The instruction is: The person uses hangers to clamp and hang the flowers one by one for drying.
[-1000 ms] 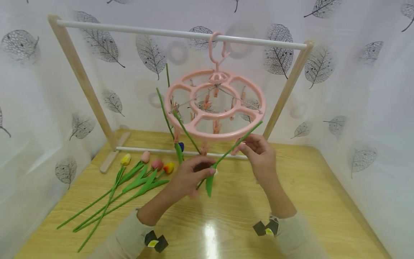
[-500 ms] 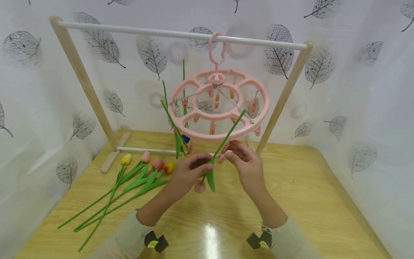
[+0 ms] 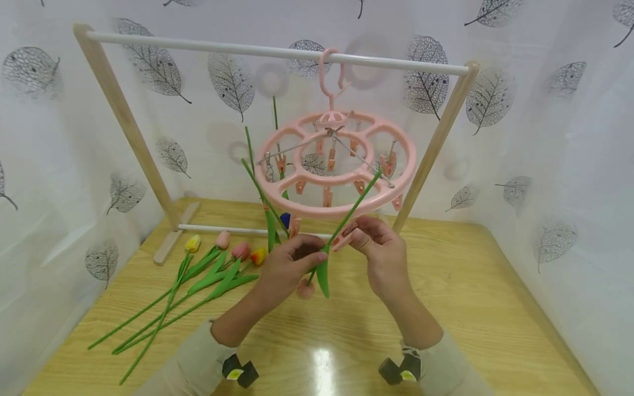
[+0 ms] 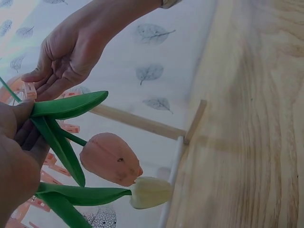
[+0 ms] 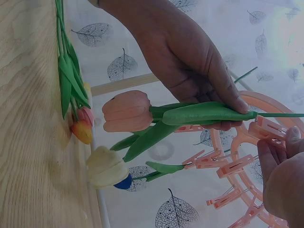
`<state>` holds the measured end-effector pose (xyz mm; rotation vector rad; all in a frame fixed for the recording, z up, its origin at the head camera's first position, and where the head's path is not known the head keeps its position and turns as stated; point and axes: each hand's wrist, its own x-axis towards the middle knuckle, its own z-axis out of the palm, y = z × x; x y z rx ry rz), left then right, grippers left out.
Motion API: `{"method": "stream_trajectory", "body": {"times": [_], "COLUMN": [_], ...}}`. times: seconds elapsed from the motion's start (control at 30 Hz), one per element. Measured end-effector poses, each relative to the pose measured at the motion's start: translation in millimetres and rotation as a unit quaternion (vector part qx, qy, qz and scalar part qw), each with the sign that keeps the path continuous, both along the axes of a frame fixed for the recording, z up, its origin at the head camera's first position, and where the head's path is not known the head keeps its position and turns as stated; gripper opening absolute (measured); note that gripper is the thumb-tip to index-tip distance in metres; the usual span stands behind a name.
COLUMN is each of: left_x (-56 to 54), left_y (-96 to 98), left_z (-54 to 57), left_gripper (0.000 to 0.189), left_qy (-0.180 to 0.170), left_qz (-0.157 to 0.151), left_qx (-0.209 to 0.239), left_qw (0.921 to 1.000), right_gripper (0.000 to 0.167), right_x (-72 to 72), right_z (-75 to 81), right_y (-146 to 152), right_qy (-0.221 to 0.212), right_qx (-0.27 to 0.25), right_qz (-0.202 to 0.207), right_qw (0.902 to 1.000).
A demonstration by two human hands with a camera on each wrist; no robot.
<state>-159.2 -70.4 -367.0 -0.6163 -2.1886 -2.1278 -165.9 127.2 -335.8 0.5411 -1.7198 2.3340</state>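
My left hand point(image 3: 287, 267) pinches an artificial pink tulip point(image 5: 127, 111) by its green stem. The bloom points down, and the bare stem end slants up in front of a round pink clip hanger point(image 3: 317, 210). Close by, my right hand point(image 3: 386, 258) squeezes one of the hanger's pink clothespins point(image 3: 343, 236). This clothespin's tip is right at the stem, just above the leaves. Other tulips hang upside down on the hanger's left side, among them a white tulip point(image 5: 107, 167) and a blue tulip point(image 3: 285, 220).
A rack with a white top rod point(image 3: 208, 48) and wooden posts carries the hanger by its hook. Several loose tulips, including a yellow tulip point(image 3: 193, 243) and a red-yellow tulip point(image 3: 258, 256), lie on the left of the wooden table point(image 3: 446, 308). Empty clothespins dangle around the ring.
My right hand has drawn its clothespin leftward to the tulip's stem beside my left hand. The hanger has turned, shifting its hanging tulips and clips. My left hand keeps its grip.
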Motion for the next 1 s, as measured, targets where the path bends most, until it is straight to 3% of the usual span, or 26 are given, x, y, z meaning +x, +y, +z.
{"method": "stream_trajectory", "body": {"times": [0.2, 0.63, 1.0], "left_x": [1.1, 0.7, 0.1], "left_y": [1.8, 6.0, 5.8], "left_z": [-0.8, -1.7, -1.0], "left_gripper": [0.021, 0.015, 0.016], "left_qy": [-0.005, 0.004, 0.001], "left_qz": [0.001, -0.016, -0.002], "left_qx": [-0.001, 0.047, 0.034], "left_qw": [1.0, 0.9987, 0.9994], "right_gripper": [0.013, 0.01, 0.015], "right_x": [1.7, 0.7, -0.7], "right_z": [1.4, -1.6, -1.4], "right_y": [-2.5, -4.4, -5.5], "right_qy": [-0.01, -0.017, -0.025], "right_qx": [-0.015, -0.023, -0.005], "right_qz": [0.008, -0.007, -0.03], "right_qw": [0.9998, 0.9996, 0.9992]}}
